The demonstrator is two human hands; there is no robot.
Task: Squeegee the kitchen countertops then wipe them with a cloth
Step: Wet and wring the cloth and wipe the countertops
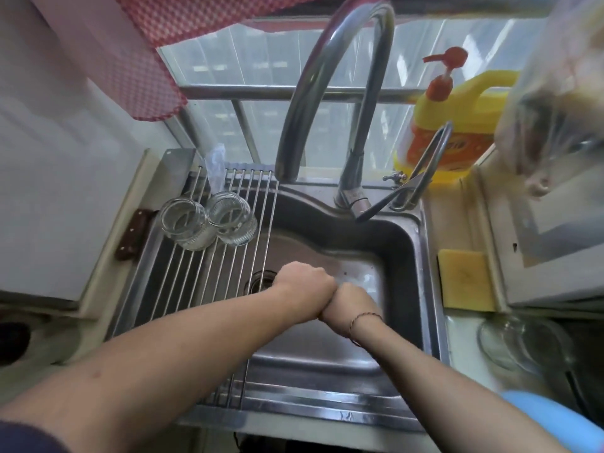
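Both my arms reach down into the steel sink (405,256). My left hand (302,281) and my right hand (351,304) are pressed together over the basin, backs turned up and fingers curled down out of sight. A small pale wet patch (361,282) shows just beyond my right hand; I cannot tell whether it is a cloth or a glint on the steel. A yellow sponge cloth (465,279) lies on the counter to the right of the sink. No squeegee is visible.
A wire rack (209,273) covers the sink's left half with two upturned glass jars (209,222). The tall tap (330,86) arches over the basin. A yellow detergent bottle (457,125) stands at the back right, a glass bowl (523,341) at the right, a knife (134,233) at the left.
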